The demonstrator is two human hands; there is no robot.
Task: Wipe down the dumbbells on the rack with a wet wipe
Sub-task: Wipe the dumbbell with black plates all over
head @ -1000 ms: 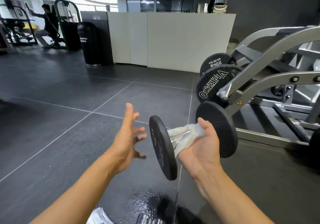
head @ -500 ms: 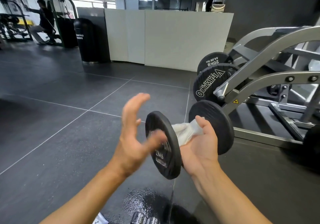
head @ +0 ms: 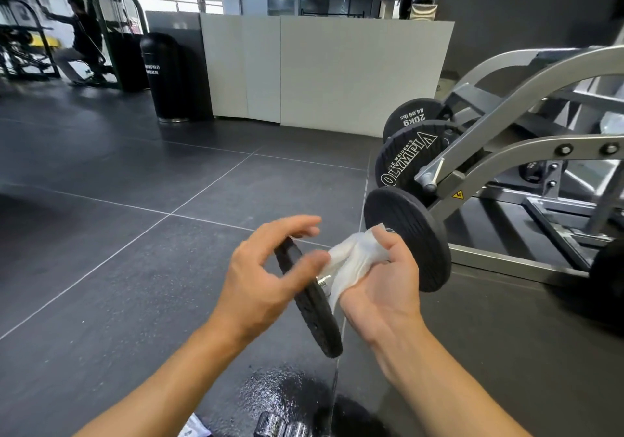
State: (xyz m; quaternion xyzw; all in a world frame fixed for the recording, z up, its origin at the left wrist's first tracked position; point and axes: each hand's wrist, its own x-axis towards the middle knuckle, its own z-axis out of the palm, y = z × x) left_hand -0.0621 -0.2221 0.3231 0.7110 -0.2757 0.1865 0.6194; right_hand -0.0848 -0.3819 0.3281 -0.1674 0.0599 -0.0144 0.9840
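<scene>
A black dumbbell is held in the air at mid-frame, its far plate [head: 408,240] to the right and its near plate [head: 317,318] tilted toward me. A white wet wipe [head: 351,254] is wrapped round the chrome handle [head: 322,281] between the plates. My right hand [head: 385,294] grips the wipe and the handle from below. My left hand [head: 260,278] pinches the top rim of the near plate, fingers over the edge and thumb on its inner side, slightly blurred.
A grey weight machine frame [head: 506,152] with black 20 kg plates [head: 408,159] stands close on the right. Another dumbbell's chrome handle [head: 280,426] and a white packet [head: 196,430] lie below. A black bin [head: 165,78], white partition [head: 337,71] and a person [head: 81,38] are far back.
My left hand moved right from open air onto the near plate and took hold of its rim. The dumbbell has tilted a little in my right hand.
</scene>
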